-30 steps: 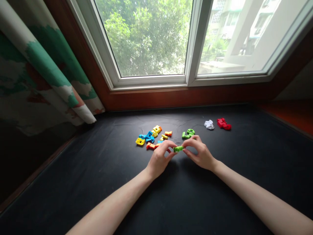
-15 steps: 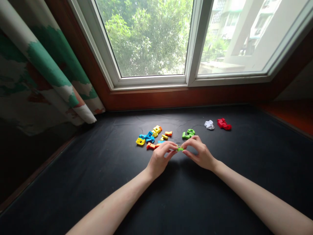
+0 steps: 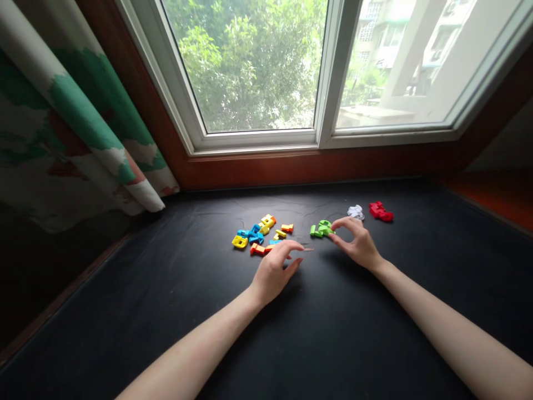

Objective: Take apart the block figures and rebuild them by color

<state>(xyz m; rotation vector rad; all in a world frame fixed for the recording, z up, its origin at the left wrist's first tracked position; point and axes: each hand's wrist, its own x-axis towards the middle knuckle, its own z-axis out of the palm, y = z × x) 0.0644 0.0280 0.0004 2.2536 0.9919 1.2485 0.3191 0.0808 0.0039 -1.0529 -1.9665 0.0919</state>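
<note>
My left hand [image 3: 275, 270] hovers over the black tabletop, its thumb and index finger apart with nothing visible between them. A thin pale streak [image 3: 308, 249] shows just past its fingertips; I cannot tell what it is. To the right, my right hand [image 3: 357, 243] pinches a small green plastic piece [image 3: 329, 230] at the edge of the green cluster. Another green piece [image 3: 313, 231] lies on the left of that cluster. Partly behind my left hand are orange pieces [image 3: 257, 249] and a blue piece [image 3: 275, 241].
Yellow [image 3: 240, 241], blue [image 3: 255, 234] and orange pieces [image 3: 287, 228] lie grouped left of centre. White pieces [image 3: 355, 211] and red pieces [image 3: 380, 211] sit farther right. Beyond the black tabletop [image 3: 266, 350] stand a window [image 3: 254, 139] and a curtain [image 3: 87, 122] at left.
My right hand has moved right and away from me, carrying the green piece from between both hands to the green cluster. My left hand has let go of it, its fingers parting.
</note>
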